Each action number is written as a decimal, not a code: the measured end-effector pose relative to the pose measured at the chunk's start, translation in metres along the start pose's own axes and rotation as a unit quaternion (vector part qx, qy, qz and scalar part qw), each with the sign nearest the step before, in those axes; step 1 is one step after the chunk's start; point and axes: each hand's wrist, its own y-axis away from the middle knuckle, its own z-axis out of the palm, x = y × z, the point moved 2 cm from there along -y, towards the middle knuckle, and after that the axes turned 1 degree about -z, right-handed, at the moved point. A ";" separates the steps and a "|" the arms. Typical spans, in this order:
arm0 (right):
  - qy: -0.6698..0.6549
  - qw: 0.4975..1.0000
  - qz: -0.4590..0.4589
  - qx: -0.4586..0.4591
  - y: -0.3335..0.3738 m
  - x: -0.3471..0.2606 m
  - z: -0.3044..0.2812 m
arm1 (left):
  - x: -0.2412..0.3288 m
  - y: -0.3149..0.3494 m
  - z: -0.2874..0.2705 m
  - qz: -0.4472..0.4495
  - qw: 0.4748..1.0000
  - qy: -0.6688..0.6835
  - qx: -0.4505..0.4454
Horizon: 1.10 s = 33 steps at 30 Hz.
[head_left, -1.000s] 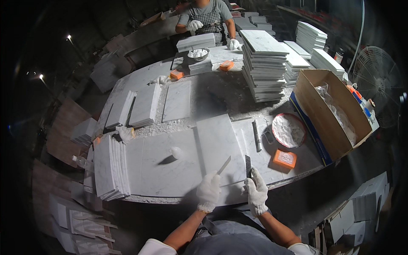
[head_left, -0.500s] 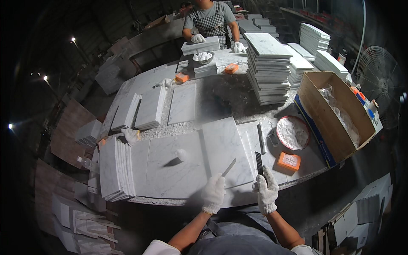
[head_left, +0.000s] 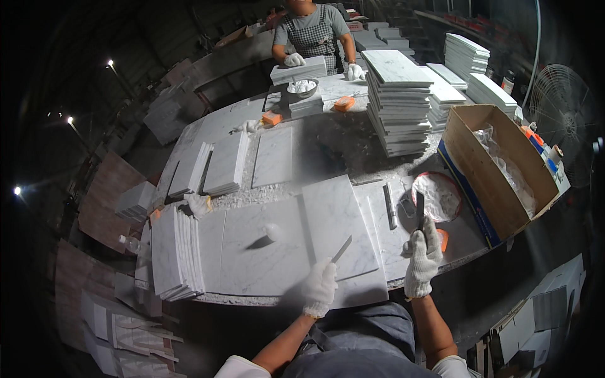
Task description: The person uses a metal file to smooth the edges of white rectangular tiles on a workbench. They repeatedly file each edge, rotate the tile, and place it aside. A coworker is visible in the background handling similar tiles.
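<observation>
My left hand (head_left: pixel 320 288), in a white knitted glove, grips a thin flat metal blade (head_left: pixel 342 248) over the near edge of a white marble tile (head_left: pixel 334 214). My right hand (head_left: pixel 423 263), gloved the same way, holds a narrow dark flat blade (head_left: pixel 420 209) upright. It stands in front of a round red-rimmed bowl of white paste or powder (head_left: pixel 439 196). An orange block (head_left: pixel 443 241) is partly hidden behind that hand. A whitish marker-like stick (head_left: pixel 391 205) lies left of the bowl. On the left, a small white lump (head_left: pixel 271 232) sits on a grey-veined slab (head_left: pixel 255 264).
Leaning tiles (head_left: pixel 175 252) stand at the left edge. A tall tile stack (head_left: pixel 397 101) and an open cardboard box (head_left: pixel 504 170) occupy the right side. Across the table a co-worker (head_left: pixel 312 38) rests gloved hands near tiles and a metal bowl (head_left: pixel 302 88). A fan (head_left: pixel 564 110) stands far right.
My right hand has moved right and up with the dark blade, from beside the marble tile to the bowl, now covering most of the orange block. My left hand has barely moved.
</observation>
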 end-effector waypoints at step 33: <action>0.191 0.973 -0.075 -0.105 0.071 0.084 -0.018 | 0.000 -0.001 0.000 -0.001 0.999 0.022 0.024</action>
